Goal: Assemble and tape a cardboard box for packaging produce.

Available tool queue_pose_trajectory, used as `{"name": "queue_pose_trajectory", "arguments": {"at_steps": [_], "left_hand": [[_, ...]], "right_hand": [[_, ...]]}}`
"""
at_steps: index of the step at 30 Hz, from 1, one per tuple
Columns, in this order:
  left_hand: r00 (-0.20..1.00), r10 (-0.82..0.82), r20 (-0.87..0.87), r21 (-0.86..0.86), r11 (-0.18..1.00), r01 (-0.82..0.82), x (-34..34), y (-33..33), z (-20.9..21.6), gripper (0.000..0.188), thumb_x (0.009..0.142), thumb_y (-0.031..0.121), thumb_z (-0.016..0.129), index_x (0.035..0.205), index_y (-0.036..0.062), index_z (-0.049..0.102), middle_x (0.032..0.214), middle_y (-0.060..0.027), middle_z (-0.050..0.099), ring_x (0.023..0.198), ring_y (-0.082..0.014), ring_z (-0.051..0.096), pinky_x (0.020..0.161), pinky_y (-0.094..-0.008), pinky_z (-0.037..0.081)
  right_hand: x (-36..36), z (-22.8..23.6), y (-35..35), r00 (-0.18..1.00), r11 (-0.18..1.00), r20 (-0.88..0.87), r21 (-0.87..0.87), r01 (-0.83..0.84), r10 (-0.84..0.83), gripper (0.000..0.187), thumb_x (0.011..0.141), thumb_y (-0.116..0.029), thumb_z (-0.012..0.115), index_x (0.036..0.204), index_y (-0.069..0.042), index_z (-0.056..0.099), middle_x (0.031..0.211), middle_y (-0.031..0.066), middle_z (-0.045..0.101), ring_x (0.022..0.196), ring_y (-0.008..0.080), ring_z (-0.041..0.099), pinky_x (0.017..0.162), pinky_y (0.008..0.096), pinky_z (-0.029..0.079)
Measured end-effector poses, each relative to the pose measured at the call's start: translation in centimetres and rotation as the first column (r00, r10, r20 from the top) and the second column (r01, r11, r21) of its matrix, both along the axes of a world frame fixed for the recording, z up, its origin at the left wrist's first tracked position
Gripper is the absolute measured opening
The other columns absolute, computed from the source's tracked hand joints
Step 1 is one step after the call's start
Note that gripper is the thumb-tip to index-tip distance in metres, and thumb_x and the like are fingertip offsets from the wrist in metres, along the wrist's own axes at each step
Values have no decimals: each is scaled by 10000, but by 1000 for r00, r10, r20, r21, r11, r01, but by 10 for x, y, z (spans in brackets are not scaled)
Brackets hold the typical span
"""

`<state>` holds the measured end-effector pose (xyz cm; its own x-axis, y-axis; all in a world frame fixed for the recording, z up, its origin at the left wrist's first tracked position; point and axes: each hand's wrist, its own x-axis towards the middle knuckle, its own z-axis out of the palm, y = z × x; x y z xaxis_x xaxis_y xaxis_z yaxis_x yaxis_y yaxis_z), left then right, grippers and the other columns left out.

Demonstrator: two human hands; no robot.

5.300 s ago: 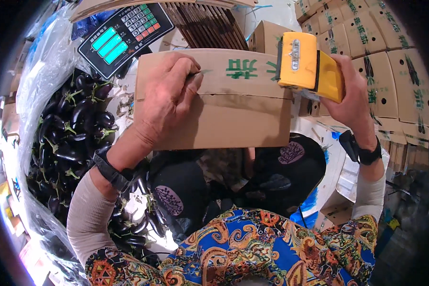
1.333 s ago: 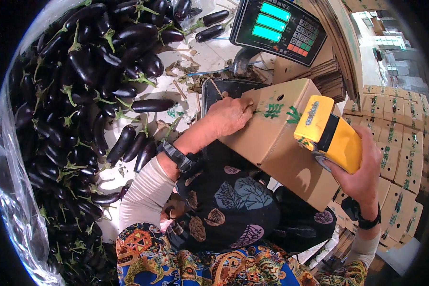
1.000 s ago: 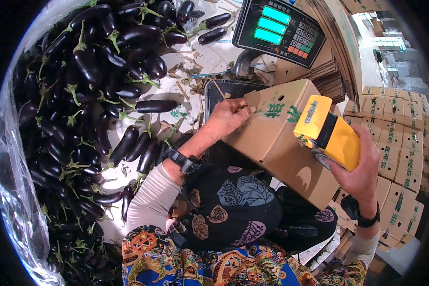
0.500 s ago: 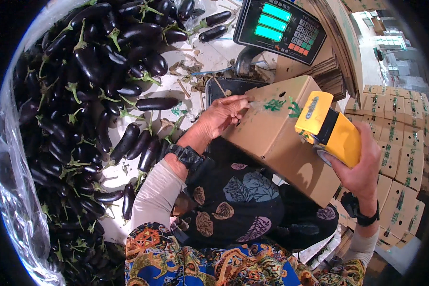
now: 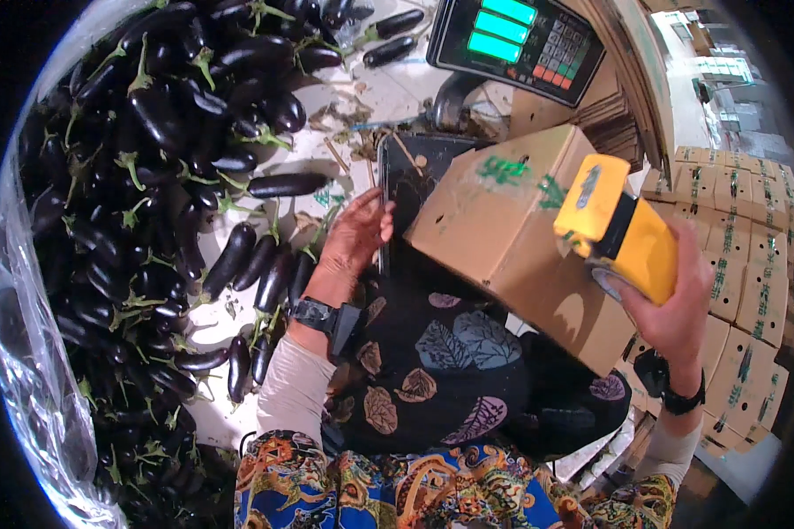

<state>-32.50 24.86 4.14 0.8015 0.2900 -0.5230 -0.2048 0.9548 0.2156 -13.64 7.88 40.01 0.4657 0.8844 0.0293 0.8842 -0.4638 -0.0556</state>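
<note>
My right hand (image 5: 679,300) is closed around a yellow tape dispenser (image 5: 622,229), which sits against the upper right side of a cardboard box (image 5: 494,234). A strip of clear tape with green print (image 5: 512,172) runs over the box top toward the dispenser. The box lies tilted on a black scale platform (image 5: 399,176), close to my knees. Left of the box, apart from it, my left hand (image 5: 357,231) hovers with loosely bent fingers and nothing visible in them. Several eggplants (image 5: 256,260) lie just beyond that hand.
A large heap of eggplants (image 5: 150,212) fills the left side, bordered by plastic sheeting (image 5: 40,370). The scale's lit display (image 5: 512,44) stands at the far side. Flattened cardboard (image 5: 613,132) leans beside it, and taped boxes (image 5: 732,264) are stacked at right.
My left hand has let go of the tape end on the box and moved left, away from it. The box and tape dispenser have shifted slightly.
</note>
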Motion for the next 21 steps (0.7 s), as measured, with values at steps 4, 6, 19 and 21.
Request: {"name": "queue_pose_trajectory", "arguments": {"at_steps": [4, 6, 19, 21], "left_hand": [[946, 63, -319, 365, 929, 61, 8, 19, 61, 317, 890, 162, 570, 1178, 33, 536, 1009, -82, 608, 873, -149, 576, 772, -297, 472], [956, 96, -276, 478, 877, 51, 30, 29, 97, 274, 896, 219, 575, 1082, 18, 591, 971, -49, 621, 864, -134, 572, 781, -276, 458], [891, -453, 27, 537, 758, 369, 78, 31, 163, 340, 841, 351, 675, 929, 28, 612, 725, 13, 579, 628, -76, 549, 591, -192, 458], [890, -454, 47, 492, 786, 375, 79, 32, 163, 332, 835, 335, 684, 930, 27, 610, 736, 8, 587, 634, -76, 558, 594, -196, 466]], "right_hand": [[7, 1, -9, 999, 1000, -46, 19, 5, -4, 550, 629, -182, 783, 1075, -27, 500, 873, 180, 599, 782, 365, 613, 699, 393, 480], [7, -2, -11, 999, 1000, -32, 9, 3, -3, 555, 630, -180, 781, 1081, -26, 497, 876, 179, 598, 787, 363, 614, 704, 395, 479], [8, -4, -10, 997, 1000, -83, 29, 4, -1, 532, 641, -168, 763, 1073, -21, 490, 827, 175, 584, 745, 352, 617, 664, 380, 484], [8, -3, -9, 997, 1000, -76, 25, -1, 3, 533, 642, -171, 764, 1073, -23, 488, 825, 174, 584, 745, 352, 617, 663, 381, 484]]}}
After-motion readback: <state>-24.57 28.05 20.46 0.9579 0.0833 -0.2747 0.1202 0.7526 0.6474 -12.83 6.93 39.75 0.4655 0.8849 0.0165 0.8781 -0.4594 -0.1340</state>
